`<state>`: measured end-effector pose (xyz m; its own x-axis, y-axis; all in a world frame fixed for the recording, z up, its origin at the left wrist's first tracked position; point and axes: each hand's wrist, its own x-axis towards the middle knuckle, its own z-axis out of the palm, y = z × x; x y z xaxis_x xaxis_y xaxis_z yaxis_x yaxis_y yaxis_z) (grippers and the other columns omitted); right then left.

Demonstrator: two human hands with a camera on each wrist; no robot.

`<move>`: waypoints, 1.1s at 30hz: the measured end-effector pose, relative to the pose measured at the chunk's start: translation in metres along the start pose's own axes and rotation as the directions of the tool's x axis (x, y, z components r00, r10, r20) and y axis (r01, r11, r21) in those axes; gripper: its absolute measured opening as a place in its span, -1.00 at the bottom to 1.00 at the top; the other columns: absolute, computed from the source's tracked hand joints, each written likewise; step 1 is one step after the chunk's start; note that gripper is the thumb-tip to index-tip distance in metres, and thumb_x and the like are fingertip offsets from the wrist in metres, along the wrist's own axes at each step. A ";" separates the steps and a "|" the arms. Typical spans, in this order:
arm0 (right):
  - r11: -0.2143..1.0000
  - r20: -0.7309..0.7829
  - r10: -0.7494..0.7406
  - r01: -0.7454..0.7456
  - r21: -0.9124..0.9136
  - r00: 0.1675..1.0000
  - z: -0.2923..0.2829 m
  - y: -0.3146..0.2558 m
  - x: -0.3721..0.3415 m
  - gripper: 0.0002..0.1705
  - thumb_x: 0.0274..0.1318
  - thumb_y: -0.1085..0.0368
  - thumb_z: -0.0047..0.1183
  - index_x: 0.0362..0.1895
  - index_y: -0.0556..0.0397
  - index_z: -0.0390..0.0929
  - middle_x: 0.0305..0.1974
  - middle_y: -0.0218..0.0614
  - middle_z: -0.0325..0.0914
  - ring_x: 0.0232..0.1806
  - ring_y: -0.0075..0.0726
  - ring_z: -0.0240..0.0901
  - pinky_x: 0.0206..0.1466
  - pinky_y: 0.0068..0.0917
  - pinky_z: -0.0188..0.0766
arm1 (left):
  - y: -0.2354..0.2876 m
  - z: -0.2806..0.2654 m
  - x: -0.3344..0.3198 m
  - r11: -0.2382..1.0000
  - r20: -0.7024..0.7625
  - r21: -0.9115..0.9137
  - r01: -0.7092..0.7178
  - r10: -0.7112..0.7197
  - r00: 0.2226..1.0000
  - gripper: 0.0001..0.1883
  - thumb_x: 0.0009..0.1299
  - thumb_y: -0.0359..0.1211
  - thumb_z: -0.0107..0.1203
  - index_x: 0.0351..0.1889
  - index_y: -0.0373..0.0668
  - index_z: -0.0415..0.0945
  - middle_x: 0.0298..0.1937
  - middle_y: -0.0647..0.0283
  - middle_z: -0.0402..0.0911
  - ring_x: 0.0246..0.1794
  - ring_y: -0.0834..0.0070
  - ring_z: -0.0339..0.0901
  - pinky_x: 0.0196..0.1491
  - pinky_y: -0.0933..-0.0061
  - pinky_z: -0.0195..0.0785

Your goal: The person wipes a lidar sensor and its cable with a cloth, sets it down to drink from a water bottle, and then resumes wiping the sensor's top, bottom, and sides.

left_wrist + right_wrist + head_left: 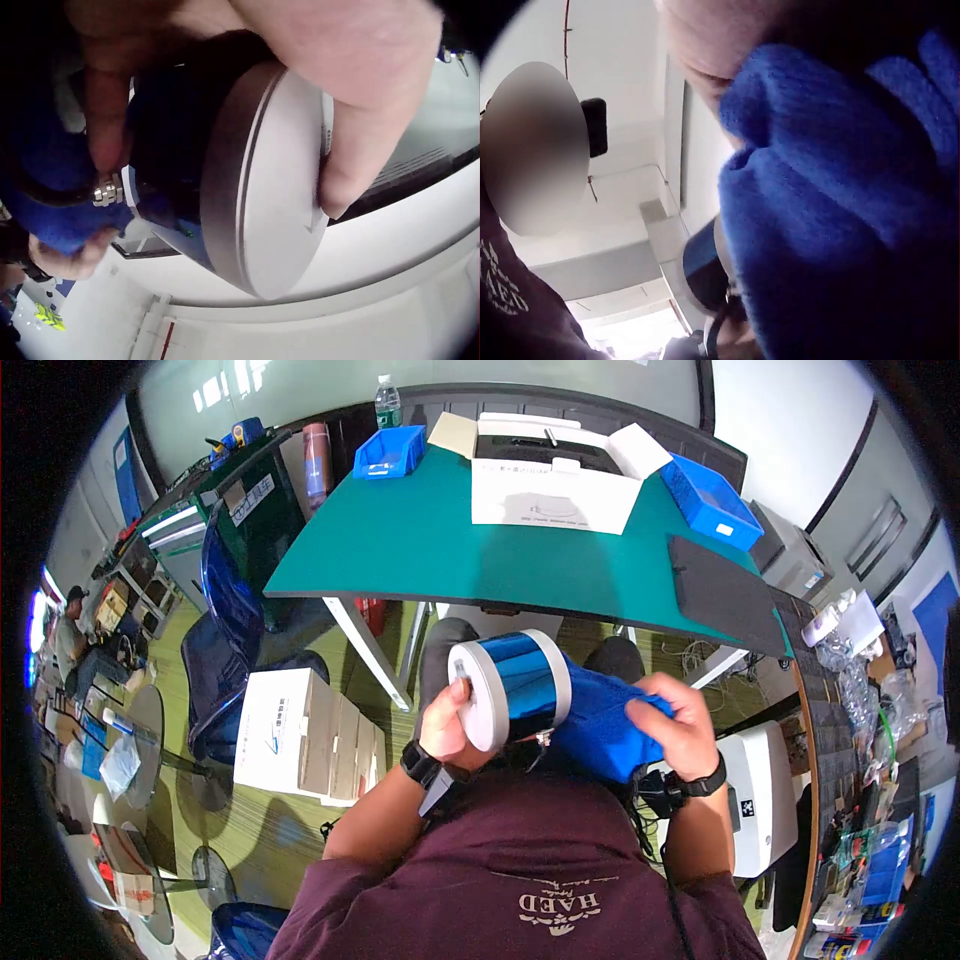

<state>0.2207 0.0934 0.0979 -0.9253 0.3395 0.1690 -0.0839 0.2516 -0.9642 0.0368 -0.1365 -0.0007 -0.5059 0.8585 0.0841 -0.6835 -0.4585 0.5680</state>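
A cylindrical device (522,672), glossy dark blue between white ends, is held above the lap, tilted on its side. My left hand (445,725) grips it by one end, its thumb on the flat white face (289,195) in the left wrist view. A metal connector with a black cable (107,191) comes off its side, close to a finger. My right hand (685,730) holds a blue cloth (605,735), thumb on top and fingers partly hidden by the folds. The cloth (817,180) bunches up in the right wrist view and reaches to the device's other end.
Ahead stands a green-topped table (400,540) with an opened white box (555,495), blue bins (390,453) and a black flat mat (725,585). White boxes (300,735) stand at the left, a white appliance (765,790) at the right. Cluttered shelving (860,780) runs along the far right.
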 end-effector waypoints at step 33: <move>0.955 0.157 -0.138 0.173 -0.239 0.978 0.026 -0.009 0.034 -0.74 0.41 0.21 0.06 -0.10 0.17 0.60 -0.17 -0.04 0.62 -0.14 0.10 0.60 -0.03 -0.23 0.48 | 0.050 0.087 -0.013 0.315 0.329 0.892 -0.326 0.046 0.943 0.57 -0.17 -0.34 0.76 0.72 -0.21 -0.23 0.48 0.04 0.42 0.53 0.20 0.32 0.56 0.12 0.07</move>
<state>0.1807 0.0793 0.1066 -0.9514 0.1548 0.2661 -0.1519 0.5157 -0.8432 0.0549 -0.1504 0.0978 -0.3356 0.8644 0.3744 0.4189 -0.2190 0.8812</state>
